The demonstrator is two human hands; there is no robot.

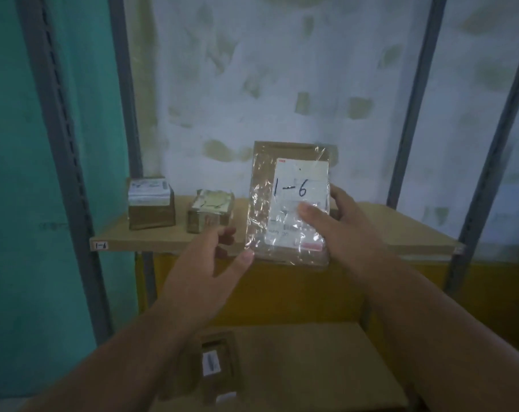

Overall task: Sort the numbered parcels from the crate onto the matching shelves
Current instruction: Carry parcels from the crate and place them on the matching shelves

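Parcel [288, 203] marked 1-6, upright over shelf [415, 230] tagged 1-6 [100, 245], grasped by right hand [338, 221], left hand [210, 257] released, thumb at its lower corner; placement step, next calling for setting down beside two boxes [151, 203].

The flat parcel [288, 203] is brown cardboard under glossy clear wrap, its white label [299, 203] inked "1-6" in black with a red strip along the bottom edge. Two small boxes [151, 203] on the tan shelf [415, 230] are brown with pale, whitish labels (their print too blurred to read). The shelf tag [100, 245] is white with black writing. Grey uprights [62, 144] frame a teal wall [11, 173] and a white sheet blotched olive-green; below sits a yellow panel [296, 292].
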